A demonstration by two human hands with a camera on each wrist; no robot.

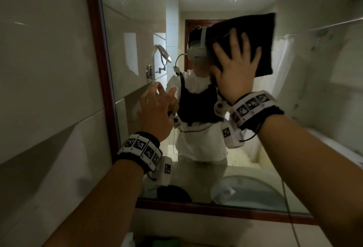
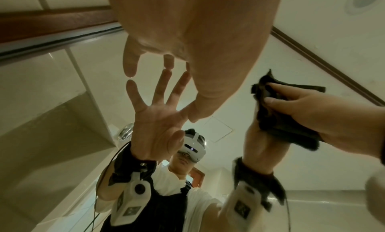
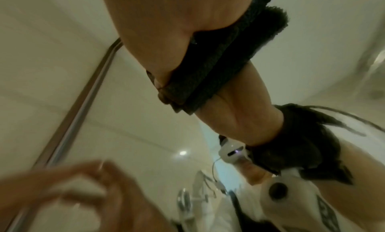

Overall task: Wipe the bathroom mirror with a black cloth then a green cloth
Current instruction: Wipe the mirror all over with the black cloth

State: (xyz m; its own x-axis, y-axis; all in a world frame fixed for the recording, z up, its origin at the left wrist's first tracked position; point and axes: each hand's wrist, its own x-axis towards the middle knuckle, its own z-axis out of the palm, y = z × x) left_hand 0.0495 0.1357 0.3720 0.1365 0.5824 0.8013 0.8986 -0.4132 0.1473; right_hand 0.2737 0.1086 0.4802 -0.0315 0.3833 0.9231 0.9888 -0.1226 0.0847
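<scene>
The bathroom mirror (image 1: 137,40) fills the wall ahead inside a brown wooden frame (image 1: 100,70). My right hand (image 1: 233,66) presses a folded black cloth (image 1: 261,36) flat on the glass at upper centre, fingers spread straight. In the right wrist view the palm (image 3: 166,21) lies on the black cloth (image 3: 218,62). My left hand (image 1: 157,109) touches the glass lower left with its fingertips (image 2: 130,67) and holds nothing. The left wrist view shows the right hand (image 2: 333,113) on the black cloth (image 2: 281,125). Something green (image 1: 166,242) lies at the bottom edge.
The glass reflects a person in a headset, a round wall-arm mirror (image 1: 165,53) and a basin (image 1: 245,189). Tiled wall runs along the left. A white bottle top (image 1: 128,241) stands below the mirror. A thin cable (image 1: 286,197) hangs near my right forearm.
</scene>
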